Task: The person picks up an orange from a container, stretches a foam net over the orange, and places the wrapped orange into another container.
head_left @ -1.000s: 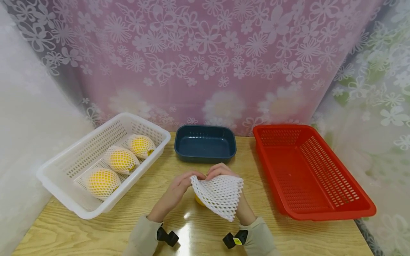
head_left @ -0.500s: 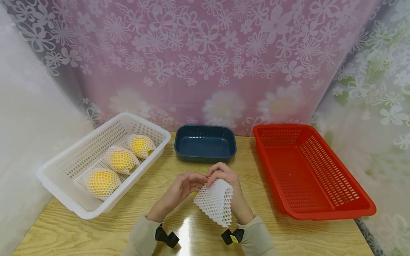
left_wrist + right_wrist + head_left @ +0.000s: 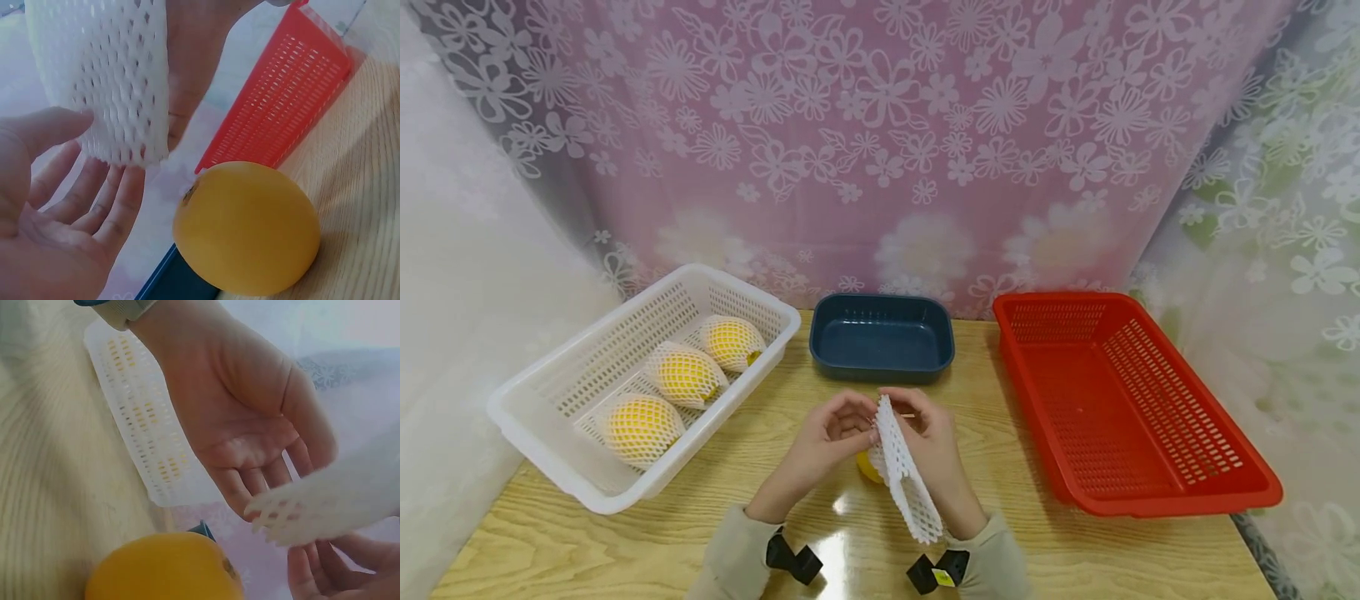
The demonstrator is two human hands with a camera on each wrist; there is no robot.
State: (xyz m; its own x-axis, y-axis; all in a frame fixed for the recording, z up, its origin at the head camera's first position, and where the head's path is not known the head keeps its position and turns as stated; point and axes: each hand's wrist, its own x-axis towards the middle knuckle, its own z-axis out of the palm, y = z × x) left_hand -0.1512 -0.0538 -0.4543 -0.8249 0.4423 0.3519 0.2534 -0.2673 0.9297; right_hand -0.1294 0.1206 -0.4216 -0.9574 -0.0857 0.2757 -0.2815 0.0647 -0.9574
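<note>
Both hands are at a white foam net sleeve [image 3: 897,458] [image 3: 122,81] above the middle of the table. My left hand [image 3: 816,450] [image 3: 59,237] pinches its lower edge, thumb in front and fingers behind. From the other side my right hand [image 3: 938,454] [image 3: 197,59] holds the net, its fingers partly hidden behind it. A bare, round yellow-orange fruit [image 3: 247,228] [image 3: 165,572] rests on the table under the hands, with a small dark stem scar. In the head view only a sliver of this fruit [image 3: 869,468] shows.
A white basket [image 3: 550,450] at left holds several yellow fruits [image 3: 685,377] in foam nets. The dark blue tray [image 3: 880,371] stands at the back middle of the wooden table [image 3: 775,400]. A red basket [image 3: 1172,507] [image 3: 275,94] is at right.
The net swung from spread out over the right hand to edge-on between both hands. My left hand has turned and now grips its edge; the yellow fruit shows again beneath.
</note>
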